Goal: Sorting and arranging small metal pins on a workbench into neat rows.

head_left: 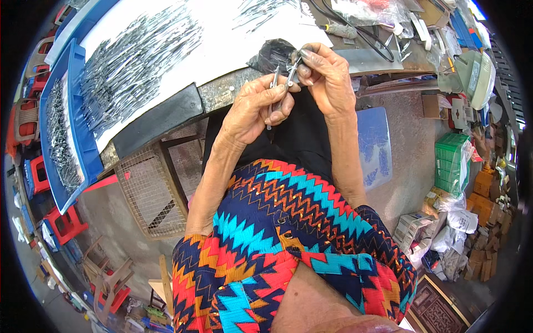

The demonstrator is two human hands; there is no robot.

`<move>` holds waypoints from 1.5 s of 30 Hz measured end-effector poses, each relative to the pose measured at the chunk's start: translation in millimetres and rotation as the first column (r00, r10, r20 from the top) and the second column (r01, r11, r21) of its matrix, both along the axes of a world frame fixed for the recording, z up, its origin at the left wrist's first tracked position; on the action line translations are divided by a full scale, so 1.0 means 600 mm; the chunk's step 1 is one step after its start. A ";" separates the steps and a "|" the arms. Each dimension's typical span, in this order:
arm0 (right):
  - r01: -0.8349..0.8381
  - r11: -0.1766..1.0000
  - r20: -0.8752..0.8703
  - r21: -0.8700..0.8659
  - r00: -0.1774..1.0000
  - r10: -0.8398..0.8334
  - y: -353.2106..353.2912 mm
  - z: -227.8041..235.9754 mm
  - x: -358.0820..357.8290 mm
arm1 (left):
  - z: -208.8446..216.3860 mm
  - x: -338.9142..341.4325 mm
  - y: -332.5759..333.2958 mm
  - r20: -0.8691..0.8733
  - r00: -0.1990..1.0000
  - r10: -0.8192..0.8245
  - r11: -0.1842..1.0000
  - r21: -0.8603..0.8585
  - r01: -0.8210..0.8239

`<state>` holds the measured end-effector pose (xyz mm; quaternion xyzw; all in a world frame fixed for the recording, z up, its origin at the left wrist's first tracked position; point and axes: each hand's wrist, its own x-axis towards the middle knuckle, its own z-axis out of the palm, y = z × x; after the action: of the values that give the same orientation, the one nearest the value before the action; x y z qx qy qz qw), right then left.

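Note:
My left hand (258, 105) is closed around a slim silver metal part (276, 77), which looks like one leg of a small two-legged instrument. Its lower end sticks out beneath the fingers. My right hand (327, 72), thumb and fingers pinched, grips the top of a second slim metal part (293, 72) leaning beside the first. A small round knob (290, 84) shows where the two come close; whether they are joined there I cannot tell. Just behind my fingers lies a black plastic bag (272, 54) at the table edge.
Many thin dark and silver pieces (139, 61) lie across a white sheet (214, 55) on the table. At left stands a blue tray (91, 150) of similar pieces. A dark cable (366, 39) and a grey-green device (476, 77) are at right; a green crate (451, 161) stands below.

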<state>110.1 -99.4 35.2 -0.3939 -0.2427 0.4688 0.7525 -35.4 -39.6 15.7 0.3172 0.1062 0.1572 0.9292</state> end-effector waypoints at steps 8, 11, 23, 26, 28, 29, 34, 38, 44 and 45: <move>0.005 1.000 0.030 -0.014 1.000 -0.004 -0.013 -0.004 -0.002 | -0.003 0.000 -0.007 -0.016 1.000 -0.006 0.998 0.065 0.007; 0.040 0.999 0.103 -0.014 0.994 -0.038 -0.021 -0.003 -0.007 | -0.006 -0.001 -0.012 -0.039 0.999 -0.012 0.998 0.059 0.015; 0.053 0.998 0.181 -0.041 0.982 -0.045 -0.042 -0.011 -0.006 | -0.008 -0.004 -0.015 -0.093 0.995 -0.017 0.985 0.172 0.033; 0.122 0.991 0.287 -0.060 0.953 -0.099 -0.047 -0.014 -0.011 | -0.010 -0.005 -0.016 -0.100 0.995 -0.014 0.980 0.194 0.034; 0.127 0.988 0.345 -0.084 0.934 -0.091 -0.050 -0.014 -0.023 | -0.012 -0.005 -0.018 -0.100 0.995 0.010 0.988 0.156 0.006; 0.136 0.985 0.403 -0.106 0.911 -0.082 -0.050 -0.014 -0.026 | -0.014 -0.006 -0.018 -0.101 0.995 0.011 0.988 0.156 0.005; 0.057 0.997 0.354 -0.054 0.935 -0.035 -0.056 -0.020 -0.013 | -0.015 -0.007 -0.015 -0.107 0.994 -0.028 0.974 0.221 0.051; -0.054 0.988 0.387 -0.146 0.916 0.107 -0.047 -0.006 0.001 | -0.015 -0.015 -0.013 -0.136 0.991 -0.004 0.970 0.239 0.037; 0.309 0.945 0.913 -0.107 0.406 -0.030 0.009 -0.009 0.004 | 0.021 -0.042 0.010 -0.172 0.962 0.214 0.906 0.402 -0.130; 0.302 0.948 0.913 -0.105 0.408 -0.029 0.019 -0.017 0.005 | 0.027 -0.052 0.016 -0.173 0.960 0.221 0.904 0.405 -0.136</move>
<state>112.9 -87.9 25.0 -0.6975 -0.5047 0.1340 0.4907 -66.5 -30.1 31.8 0.4993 0.2013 0.2249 0.8122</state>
